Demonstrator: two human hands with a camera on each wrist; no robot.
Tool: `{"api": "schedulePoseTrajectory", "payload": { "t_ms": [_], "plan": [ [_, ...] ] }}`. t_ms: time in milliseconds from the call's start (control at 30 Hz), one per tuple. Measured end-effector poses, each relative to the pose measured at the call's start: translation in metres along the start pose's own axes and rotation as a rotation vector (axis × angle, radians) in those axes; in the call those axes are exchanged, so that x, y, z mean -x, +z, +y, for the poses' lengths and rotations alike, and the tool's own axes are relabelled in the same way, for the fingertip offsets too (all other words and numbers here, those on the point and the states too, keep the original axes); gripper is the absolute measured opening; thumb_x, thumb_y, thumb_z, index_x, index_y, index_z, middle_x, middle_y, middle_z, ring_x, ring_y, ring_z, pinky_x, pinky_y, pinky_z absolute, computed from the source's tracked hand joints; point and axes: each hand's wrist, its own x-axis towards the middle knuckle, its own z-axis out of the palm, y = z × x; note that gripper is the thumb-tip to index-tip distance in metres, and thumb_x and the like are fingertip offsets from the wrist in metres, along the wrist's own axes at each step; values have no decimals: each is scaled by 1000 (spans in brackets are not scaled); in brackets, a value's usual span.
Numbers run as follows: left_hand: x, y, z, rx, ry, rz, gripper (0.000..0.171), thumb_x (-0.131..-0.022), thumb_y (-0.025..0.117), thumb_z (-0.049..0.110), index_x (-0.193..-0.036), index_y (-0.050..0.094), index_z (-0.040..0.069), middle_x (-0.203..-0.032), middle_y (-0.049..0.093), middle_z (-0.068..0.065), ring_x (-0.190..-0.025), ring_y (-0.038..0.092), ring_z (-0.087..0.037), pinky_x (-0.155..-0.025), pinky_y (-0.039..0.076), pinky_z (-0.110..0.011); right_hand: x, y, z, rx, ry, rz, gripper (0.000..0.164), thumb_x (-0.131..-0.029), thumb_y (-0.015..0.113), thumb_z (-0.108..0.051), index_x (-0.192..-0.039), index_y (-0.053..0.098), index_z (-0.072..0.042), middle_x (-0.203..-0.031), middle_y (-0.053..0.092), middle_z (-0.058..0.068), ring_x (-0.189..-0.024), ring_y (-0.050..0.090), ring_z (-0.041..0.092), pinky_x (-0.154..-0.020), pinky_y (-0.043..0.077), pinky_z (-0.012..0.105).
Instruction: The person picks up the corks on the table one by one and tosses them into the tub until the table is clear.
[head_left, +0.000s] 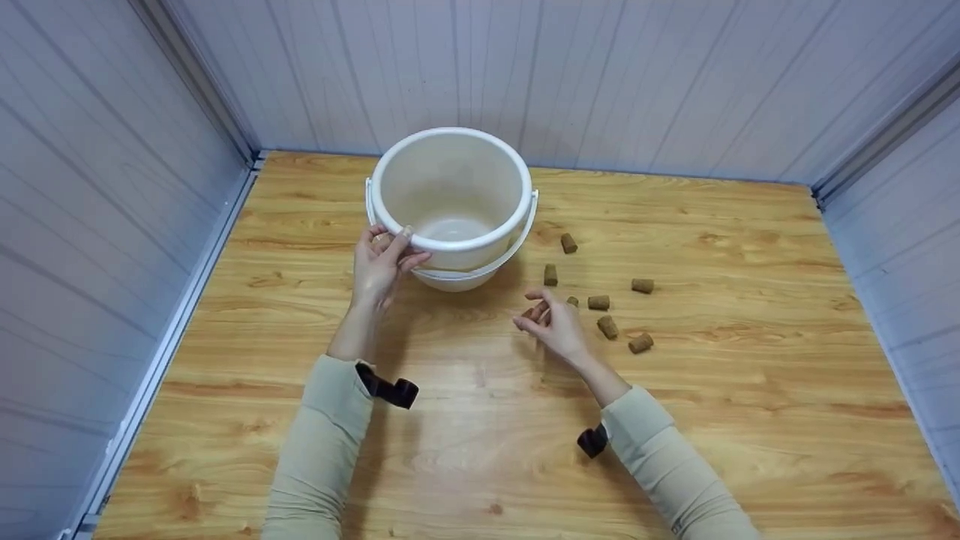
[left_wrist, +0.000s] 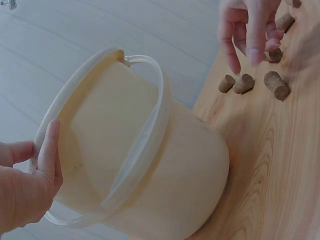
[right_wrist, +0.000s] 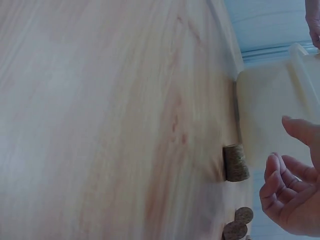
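A white plastic bucket (head_left: 450, 259) stands upright on the wooden tabletop, its handle (head_left: 517, 244) hanging down at the front. My left hand (head_left: 377, 271) grips the near-left rim, with the thumb on top and fingers against the outside. To the right of the bucket my right hand (head_left: 559, 330) hovers low, fingers loosely bent. In the right wrist view its thumb and fingertips are apart, with nothing between them. Several brown corks (head_left: 598, 302) lie scattered beyond and right of that hand. One cork (head_left: 572, 301) is partly hidden behind it.
Pale panelled walls (head_left: 600, 82) enclose the tabletop (head_left: 750, 420) at the back and both sides. The bucket stands near the back wall. A black wrist-camera mount (head_left: 396, 391) sticks out from the left cuff, and another (head_left: 592, 442) from the right cuff.
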Motion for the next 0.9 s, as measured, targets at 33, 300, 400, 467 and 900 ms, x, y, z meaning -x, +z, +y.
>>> {"api": "schedulePoseTrajectory", "payload": {
  "t_ms": [33,300,400,467,900],
  "plan": [
    [1,1,1,-6,2,1,34,-83,60,0,-105,34,1,-88,55,-19,-64,62,-27,-67,55,-37,0,1,1,16,7,3,38,-74,73,-13,-101,55,6,-66,59,6,-57,55,16,-51,47,22],
    [28,27,25,-74,-18,26,22,-88,49,-4,-101,32,1,-82,54,-13,-58,60,-18,-63,55,-29,1,6,9,102,69,5,39,-72,74,-15,-100,56,4,-63,56,4,-54,52,14,-52,46,26],
    [30,29,28,-57,-33,31,22,-87,50,-4,-100,33,2,-82,54,-14,-58,60,-19,-61,55,-29,2,7,11,113,102,-1,40,-73,74,-17,-101,55,4,-63,56,4,-55,51,13,-55,47,28],
    [30,29,29,-54,-26,24,22,-87,50,-4,-100,33,1,-84,52,-15,-58,60,-19,-60,55,-29,2,7,13,122,127,-8,41,-74,73,-18,-102,55,4,-63,56,3,-56,52,12,-55,47,29],
    [28,27,26,-52,9,16,21,-87,50,-5,-99,33,1,-78,52,-12,-53,59,-18,-57,55,-29,5,14,18,223,296,-16,38,-70,75,-31,-94,56,-8,-61,53,-4,-57,51,9,-50,42,27]
  ]
}}
